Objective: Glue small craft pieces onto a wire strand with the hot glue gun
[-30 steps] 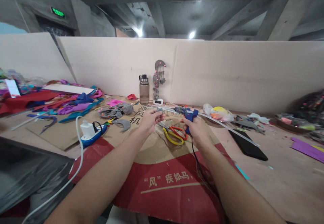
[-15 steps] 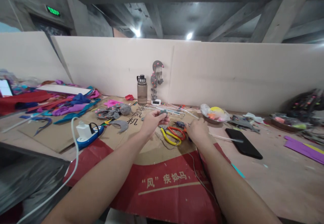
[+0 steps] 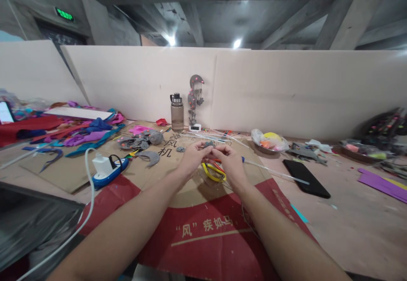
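My left hand (image 3: 193, 159) pinches a small dark grey piece (image 3: 209, 144), perhaps felt, between thumb and fingers. Meeting it from the other side, my right hand (image 3: 231, 164) has its fingertips closed on the same piece. Below the hands lie scissors with yellow handles (image 3: 213, 174), and a bit of red handle shows beside them, partly covered. A clear glue stick (image 3: 276, 171) extends to the right from a blue-ended tool (image 3: 243, 159), mostly hidden by my right hand. Another small grey piece (image 3: 180, 149) rests on the cardboard (image 3: 173, 179) left of my hands.
A grey crescent (image 3: 150, 158), a heap of grey pieces (image 3: 140, 140) and a blue-white power strip (image 3: 110, 175) are at left. Behind stand a bottle (image 3: 177, 113) and a hanging ornament (image 3: 196, 96). On the right are a filled bowl (image 3: 269, 142) and a black phone (image 3: 305, 179).
My right hand has moved left, away from the blue-ended tool, to the grey piece in my left hand. It now pinches that piece too and covers part of the scissors.
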The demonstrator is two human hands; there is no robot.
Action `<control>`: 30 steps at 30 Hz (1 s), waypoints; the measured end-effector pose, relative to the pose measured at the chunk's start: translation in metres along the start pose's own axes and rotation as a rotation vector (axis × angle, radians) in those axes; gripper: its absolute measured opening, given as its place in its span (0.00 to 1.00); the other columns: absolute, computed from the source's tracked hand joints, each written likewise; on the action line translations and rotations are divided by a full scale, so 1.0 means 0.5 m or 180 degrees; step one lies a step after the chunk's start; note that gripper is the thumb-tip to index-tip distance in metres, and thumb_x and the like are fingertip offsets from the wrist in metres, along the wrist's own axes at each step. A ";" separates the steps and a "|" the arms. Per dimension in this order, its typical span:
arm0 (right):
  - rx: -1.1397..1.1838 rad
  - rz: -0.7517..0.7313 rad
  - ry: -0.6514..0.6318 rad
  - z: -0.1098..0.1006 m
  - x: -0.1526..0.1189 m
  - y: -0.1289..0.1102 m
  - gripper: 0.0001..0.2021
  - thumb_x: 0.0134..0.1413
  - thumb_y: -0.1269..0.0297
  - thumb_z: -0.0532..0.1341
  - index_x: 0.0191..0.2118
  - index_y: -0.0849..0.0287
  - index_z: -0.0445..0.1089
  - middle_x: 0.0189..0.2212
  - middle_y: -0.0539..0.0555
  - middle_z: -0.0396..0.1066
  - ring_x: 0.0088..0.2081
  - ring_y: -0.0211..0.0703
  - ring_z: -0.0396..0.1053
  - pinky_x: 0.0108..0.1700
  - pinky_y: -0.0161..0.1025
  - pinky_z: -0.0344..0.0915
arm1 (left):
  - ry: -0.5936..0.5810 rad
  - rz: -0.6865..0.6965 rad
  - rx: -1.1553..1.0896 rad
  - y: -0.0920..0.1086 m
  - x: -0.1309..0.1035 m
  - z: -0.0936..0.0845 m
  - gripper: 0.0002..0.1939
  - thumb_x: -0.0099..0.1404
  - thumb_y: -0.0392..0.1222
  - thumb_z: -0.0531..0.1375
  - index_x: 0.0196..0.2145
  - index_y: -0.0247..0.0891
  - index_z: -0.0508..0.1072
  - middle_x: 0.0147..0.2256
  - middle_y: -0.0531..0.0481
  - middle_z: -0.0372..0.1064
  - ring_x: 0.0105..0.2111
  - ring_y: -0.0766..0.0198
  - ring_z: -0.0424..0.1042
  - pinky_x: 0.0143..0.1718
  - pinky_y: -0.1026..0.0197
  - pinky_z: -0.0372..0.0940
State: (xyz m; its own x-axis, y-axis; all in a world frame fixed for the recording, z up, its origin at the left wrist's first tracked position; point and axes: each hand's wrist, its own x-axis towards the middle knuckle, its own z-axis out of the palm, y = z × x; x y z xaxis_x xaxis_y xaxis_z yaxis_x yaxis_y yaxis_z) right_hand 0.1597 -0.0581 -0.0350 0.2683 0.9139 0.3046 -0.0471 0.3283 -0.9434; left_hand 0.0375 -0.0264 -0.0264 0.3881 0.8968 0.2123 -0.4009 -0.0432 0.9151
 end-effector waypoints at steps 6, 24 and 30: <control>0.0888 0.0043 0.0230 -0.007 0.006 -0.006 0.13 0.37 0.59 0.67 0.26 0.57 0.63 0.26 0.47 0.70 0.28 0.36 0.68 0.34 0.35 0.67 | 0.0105 -0.0363 -0.0018 0.006 -0.002 0.000 0.10 0.54 0.38 0.67 0.33 0.33 0.71 0.32 0.46 0.75 0.26 0.64 0.76 0.18 0.70 0.62; 0.1683 0.0074 0.0688 -0.079 0.036 -0.064 0.14 0.43 0.67 0.65 0.26 0.56 0.55 0.18 0.40 0.56 0.16 0.26 0.44 0.17 0.26 0.48 | 0.0744 0.0320 -0.0591 0.043 0.027 -0.048 0.11 0.52 0.39 0.66 0.30 0.34 0.68 0.25 0.52 0.71 0.16 0.77 0.61 0.15 0.74 0.51; -0.0316 -0.0312 0.0449 -0.054 0.014 -0.060 0.09 0.45 0.59 0.64 0.28 0.58 0.69 0.19 0.44 0.62 0.22 0.32 0.56 0.25 0.31 0.55 | 0.0423 -0.0118 0.0191 0.032 0.011 -0.030 0.13 0.50 0.42 0.68 0.29 0.33 0.70 0.27 0.50 0.72 0.19 0.74 0.65 0.16 0.71 0.54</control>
State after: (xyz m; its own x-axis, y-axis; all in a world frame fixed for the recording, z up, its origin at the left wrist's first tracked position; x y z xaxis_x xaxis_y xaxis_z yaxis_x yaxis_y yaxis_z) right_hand 0.1887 -0.0682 -0.0081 0.3994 0.8339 0.3808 0.0791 0.3825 -0.9206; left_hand 0.0208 -0.0156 -0.0158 0.2868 0.9485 0.1343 -0.3364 -0.0315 0.9412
